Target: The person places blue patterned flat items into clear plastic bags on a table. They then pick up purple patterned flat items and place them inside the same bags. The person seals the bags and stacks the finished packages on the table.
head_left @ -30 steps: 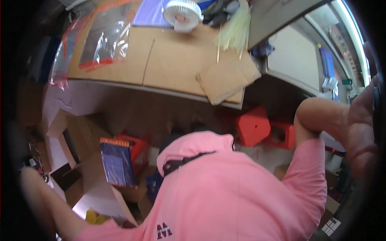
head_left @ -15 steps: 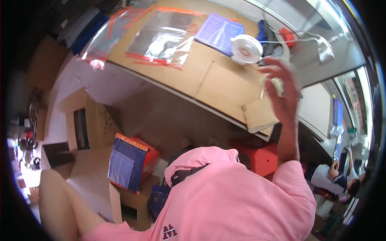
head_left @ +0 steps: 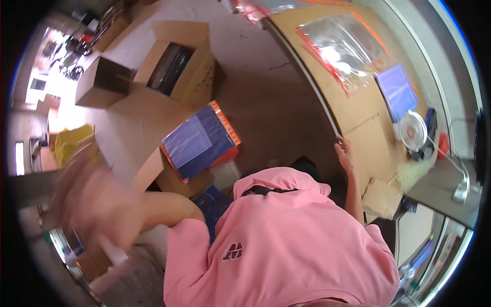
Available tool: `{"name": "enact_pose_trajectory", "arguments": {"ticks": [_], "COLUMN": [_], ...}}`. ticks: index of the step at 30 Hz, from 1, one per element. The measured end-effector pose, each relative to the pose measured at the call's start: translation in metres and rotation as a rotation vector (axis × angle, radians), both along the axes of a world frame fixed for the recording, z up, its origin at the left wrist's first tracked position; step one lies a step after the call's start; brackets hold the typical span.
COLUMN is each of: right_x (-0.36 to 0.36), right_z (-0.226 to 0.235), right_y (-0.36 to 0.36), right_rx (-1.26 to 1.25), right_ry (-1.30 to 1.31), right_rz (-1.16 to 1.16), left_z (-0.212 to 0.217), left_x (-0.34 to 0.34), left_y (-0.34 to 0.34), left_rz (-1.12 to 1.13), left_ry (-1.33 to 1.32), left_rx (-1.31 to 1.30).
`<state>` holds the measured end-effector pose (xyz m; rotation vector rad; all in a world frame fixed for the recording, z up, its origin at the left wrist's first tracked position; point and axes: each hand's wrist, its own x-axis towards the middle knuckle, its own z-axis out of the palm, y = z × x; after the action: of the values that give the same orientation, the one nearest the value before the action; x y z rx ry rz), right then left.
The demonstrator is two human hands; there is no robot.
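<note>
My right hand reaches out from my pink sleeve and grips the pale edge of the brown work table. My left hand is a motion blur at the left, raised near the camera. A small white thing shows just below it, and I cannot tell whether the hand holds it. A blue flat package with orange trim lies on a cardboard box between my two hands, touched by neither.
On the table lie a clear plastic bag with red edging, a blue sheet, a small white fan and torn cardboard. Open cardboard boxes stand on the floor at the upper left. A yellow object is at the left.
The view has swung left, so the table now runs down the right side. My right hand has dropped from near the fan to the table's edge. My left hand has swung up into a blur.
</note>
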<state>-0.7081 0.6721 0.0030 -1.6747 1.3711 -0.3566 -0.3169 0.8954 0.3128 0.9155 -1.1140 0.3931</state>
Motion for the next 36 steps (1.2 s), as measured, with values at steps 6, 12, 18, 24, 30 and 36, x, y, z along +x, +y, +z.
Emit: {"name": "enact_pose_trajectory", "arguments": {"ticks": [6,12,18,24,30,36], "right_x": [0.043,0.09,0.15,0.182,0.191,0.193], "right_z": [-0.015,-0.011,-0.006,-0.003,0.001,0.0], "right_y": [-0.059,-0.135,-0.198,-0.222,-0.224,-0.236], "right_rx": [-0.141,-0.627,-0.626,-0.343,-0.275,-0.324], "right_ry": [0.009,0.215,0.494,0.588,0.618,0.553], "right_rz": [0.109,0.218,0.194,0.178,0.039,-0.259], "left_z": [-0.183,-0.307,-0.314,-0.311,-0.286,-0.272], "left_x": [0.012,-0.006,0.032,0.085,0.096,0.045], "left_y": [-0.011,-0.015,-0.1,-0.248,-0.412,-0.541], "left_rz": [-0.022,0.094,0.063,-0.085,-0.208,-0.514], "left_ry": [1.009,0.92,0.777,0.318,-0.191,-0.647], "left_rx": [0.92,1.397,1.424,1.362,1.367,1.179]}}
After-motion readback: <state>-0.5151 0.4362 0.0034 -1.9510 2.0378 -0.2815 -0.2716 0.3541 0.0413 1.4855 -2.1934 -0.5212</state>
